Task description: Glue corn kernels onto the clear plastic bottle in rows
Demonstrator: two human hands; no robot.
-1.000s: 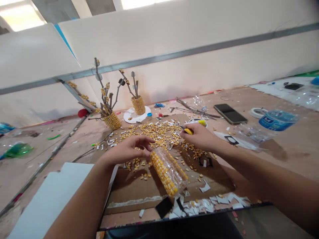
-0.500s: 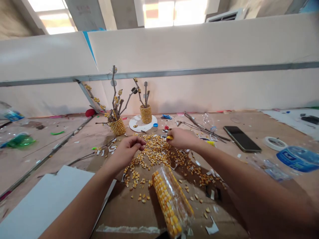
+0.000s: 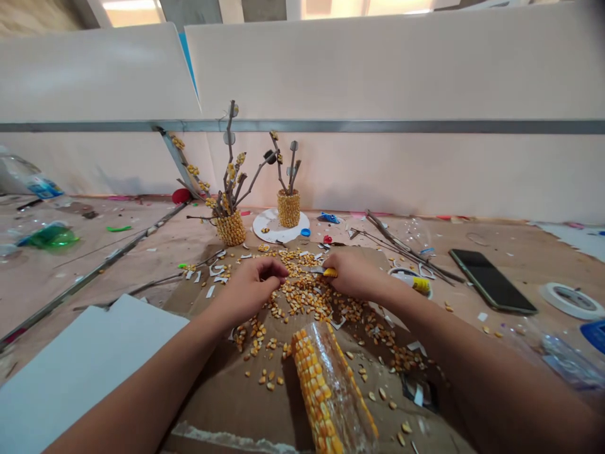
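Observation:
My right hand (image 3: 353, 275) is closed around a small yellow-handled knife (image 3: 330, 272), its thin grey blade pointing left over the loose corn kernels (image 3: 302, 299). Across from the blade tip, my left hand (image 3: 250, 289) is closed, with thumb and fingertips together above the pile's left side. Anything between those fingertips is too small to make out. Nearer to me lies a clear plastic cylinder (image 3: 347, 384), partly covered in rows of yellow kernels; neither hand touches it. A brown cardboard sheet (image 3: 227, 403) lies under the cylinder and kernels.
Behind stand two kernel-covered pots (image 3: 230, 228) with twigs, one on a white disc (image 3: 265, 234). On the right are sticks (image 3: 401, 243), a tape roll with a yellow core label (image 3: 420, 285), a phone (image 3: 491, 280) and white tape (image 3: 571, 301). White board (image 3: 94, 372) lies at left.
The view has tilted down and shifted left. The knife's blade now shows plainly, pointing left from my right hand. My left hand stays over the kernels with its fingers together.

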